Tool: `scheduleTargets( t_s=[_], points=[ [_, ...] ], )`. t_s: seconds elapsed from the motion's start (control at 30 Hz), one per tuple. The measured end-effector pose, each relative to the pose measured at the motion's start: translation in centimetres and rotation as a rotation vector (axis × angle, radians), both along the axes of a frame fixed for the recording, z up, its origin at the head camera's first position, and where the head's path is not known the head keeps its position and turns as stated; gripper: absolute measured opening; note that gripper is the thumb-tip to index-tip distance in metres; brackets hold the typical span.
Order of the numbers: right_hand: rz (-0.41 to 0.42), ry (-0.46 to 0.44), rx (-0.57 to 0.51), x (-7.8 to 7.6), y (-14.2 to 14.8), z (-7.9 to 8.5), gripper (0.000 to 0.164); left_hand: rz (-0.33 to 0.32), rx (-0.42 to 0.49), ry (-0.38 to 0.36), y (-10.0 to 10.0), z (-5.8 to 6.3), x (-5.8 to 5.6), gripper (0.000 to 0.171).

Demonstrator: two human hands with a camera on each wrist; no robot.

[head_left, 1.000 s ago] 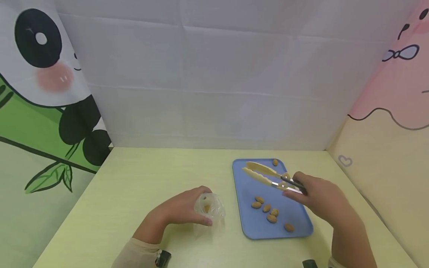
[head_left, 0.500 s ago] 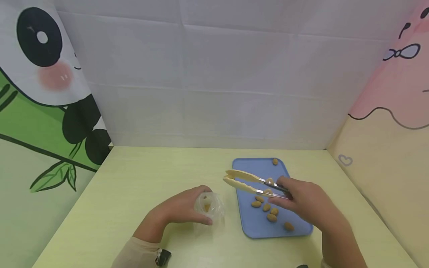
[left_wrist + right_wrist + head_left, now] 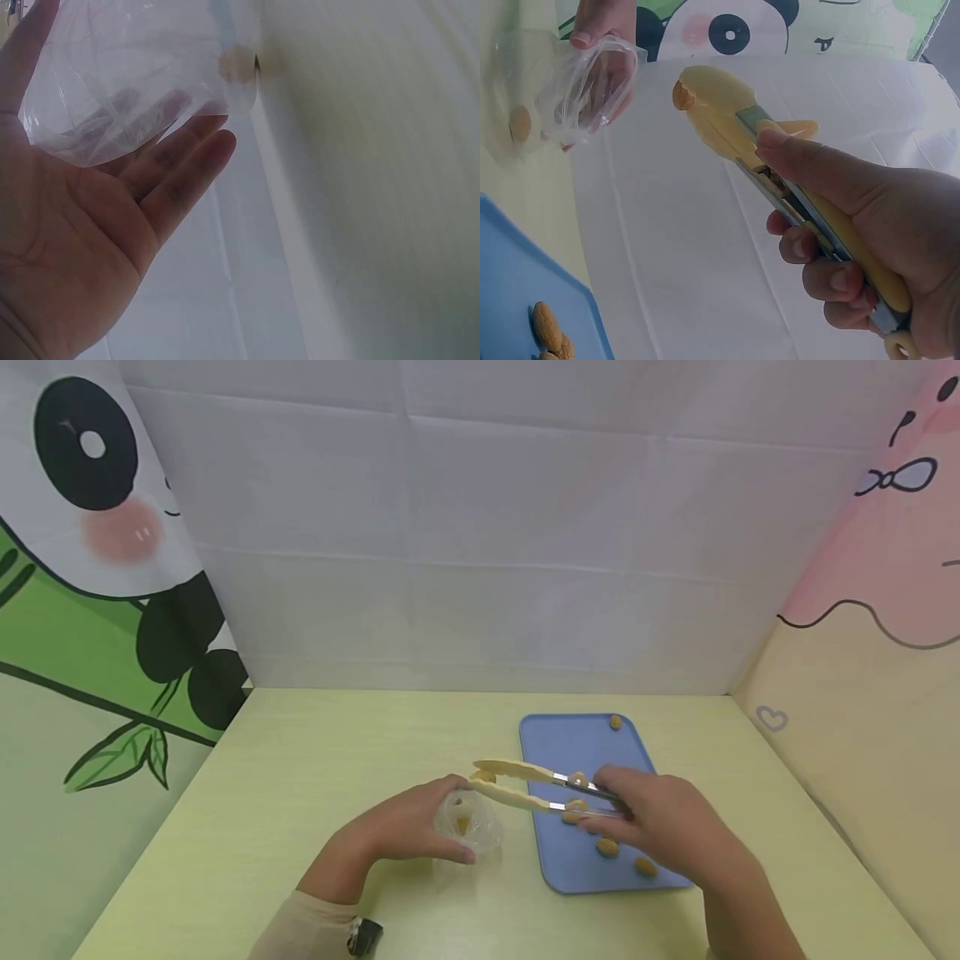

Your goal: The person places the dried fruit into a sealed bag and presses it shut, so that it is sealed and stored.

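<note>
My left hand [image 3: 408, 822] curls round a clear plastic bag [image 3: 486, 833], thumb on the near side and fingers on the far side. The bag stands on the table with its mouth upward, and a brown almond [image 3: 520, 123] shows through its wall in the right wrist view. In my right hand [image 3: 667, 814] are cream-tipped tongs [image 3: 513, 767] with metal arms, fingers wrapped round the handles. Their tips pinch one almond [image 3: 681, 96] and overlap the bag's far rim in the head view. Several almonds [image 3: 607, 847] lie on a blue tray [image 3: 558, 877], some hidden behind the tongs.
The tray rests on the pale yellow table [image 3: 322, 735], right of the bag. One almond [image 3: 615, 722] lies alone near its far edge. A white sheet [image 3: 480, 552] closes off the back, with cartoon-printed panels [image 3: 82, 552] along the sides.
My right hand has carried the tongs and pinched almond leftward and toward me, from over the tray to the bag's rim. The left hand and bag have stayed put.
</note>
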State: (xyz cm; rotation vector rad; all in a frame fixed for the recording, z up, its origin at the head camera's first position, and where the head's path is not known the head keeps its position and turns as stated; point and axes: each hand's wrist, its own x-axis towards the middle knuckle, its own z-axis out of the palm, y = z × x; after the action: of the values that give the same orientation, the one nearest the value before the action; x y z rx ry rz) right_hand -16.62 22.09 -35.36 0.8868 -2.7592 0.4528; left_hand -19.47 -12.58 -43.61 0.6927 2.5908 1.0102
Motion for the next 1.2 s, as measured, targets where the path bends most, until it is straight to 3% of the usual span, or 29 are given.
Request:
scheduleTargets(
  t_s=[0.27,0.67,1.2],
  points=[
    [0.034,-0.026,-0.024,-0.1,-0.3,-0.4,0.045,-0.007,0.021,-0.015,0.2,-0.3,-0.3,0.075],
    [-0.111,-0.124,-0.052,-1.0,1.0,-0.3,0.058,0.007,0.004,-0.012,0.1,-0.5,-0.3,0.080],
    [-0.277,-0.131,-0.051,-2.9,4.5,-0.7,0.062,0.004,0.008,0.006,0.1,-0.6,-0.4,0.077]
  ],
)
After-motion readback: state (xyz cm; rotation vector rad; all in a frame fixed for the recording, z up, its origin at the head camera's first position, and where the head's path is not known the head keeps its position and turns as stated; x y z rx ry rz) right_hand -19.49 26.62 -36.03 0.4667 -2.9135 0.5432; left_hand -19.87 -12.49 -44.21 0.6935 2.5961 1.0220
